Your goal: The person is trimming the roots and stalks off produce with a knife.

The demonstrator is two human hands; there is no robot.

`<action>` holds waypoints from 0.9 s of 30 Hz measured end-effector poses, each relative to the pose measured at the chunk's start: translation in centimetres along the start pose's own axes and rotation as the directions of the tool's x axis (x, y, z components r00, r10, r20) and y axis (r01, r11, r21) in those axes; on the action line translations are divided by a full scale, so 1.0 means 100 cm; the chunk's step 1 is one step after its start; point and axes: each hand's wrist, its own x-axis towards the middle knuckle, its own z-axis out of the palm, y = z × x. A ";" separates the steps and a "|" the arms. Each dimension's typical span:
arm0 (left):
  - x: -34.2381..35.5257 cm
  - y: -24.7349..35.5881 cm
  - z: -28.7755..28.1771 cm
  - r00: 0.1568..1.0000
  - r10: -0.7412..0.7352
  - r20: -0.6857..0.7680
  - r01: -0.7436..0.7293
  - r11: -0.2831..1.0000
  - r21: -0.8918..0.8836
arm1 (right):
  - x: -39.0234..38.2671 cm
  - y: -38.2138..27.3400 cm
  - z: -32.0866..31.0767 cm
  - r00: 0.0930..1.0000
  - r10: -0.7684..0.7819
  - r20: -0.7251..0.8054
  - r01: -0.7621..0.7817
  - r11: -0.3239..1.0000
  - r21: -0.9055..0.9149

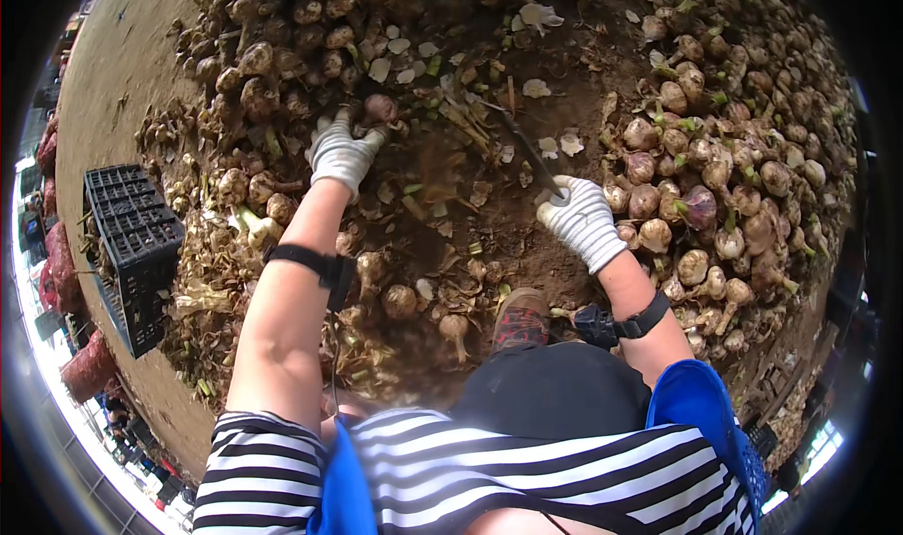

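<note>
Some bare soil (513, 217) separates left hand (344, 155), fingers (325, 132) apart beside a garlic bulb (380, 109), from right hand (580, 217), clamped on dark tool (537, 161).

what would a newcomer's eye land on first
Probably the gloved right hand right of centre, holding a long dark tool, and the gloved left hand left of centre, beside a purplish garlic bulb. Then the broad heap of garlic along the right side and the black crate at far left.

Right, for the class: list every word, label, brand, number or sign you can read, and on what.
None can be read.
No legible lettering on the left glove, right glove, bladed tool or black crate.
Red sacks: too blurred to tell.
</note>
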 end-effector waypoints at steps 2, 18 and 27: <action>-0.002 0.000 0.007 0.992 0.113 0.064 -0.039 0.734 -0.679 | -0.009 -0.028 -0.014 0.995 -0.095 -0.023 0.090 0.985 -0.149; 0.017 0.071 -0.029 0.947 0.103 0.306 -0.119 0.992 0.033 | -0.009 -0.040 -0.025 0.999 -0.029 -0.044 0.024 0.992 -0.124; -0.064 0.076 -0.043 0.806 0.324 0.495 -0.020 0.852 -0.524 | -0.019 -0.062 -0.015 0.841 -0.536 -0.069 0.450 0.766 -0.459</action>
